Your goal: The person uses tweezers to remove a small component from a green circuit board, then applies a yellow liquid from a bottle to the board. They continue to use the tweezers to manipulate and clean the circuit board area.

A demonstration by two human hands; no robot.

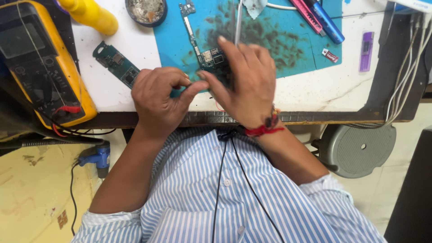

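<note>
You are gripping the circuit board (211,60) mid-frame with your left hand (157,96); your right hand (245,81) is pinching a thin tool (238,20), work unfinished.

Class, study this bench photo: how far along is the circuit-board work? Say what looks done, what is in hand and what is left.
Done: one small green board lies apart on the white table, untouched. In hand: the left hand and right hand meet over a dark circuit board on the stained blue mat, the right holding a thin metal tool. Left: the board remains bare, with no casing in view.
</note>
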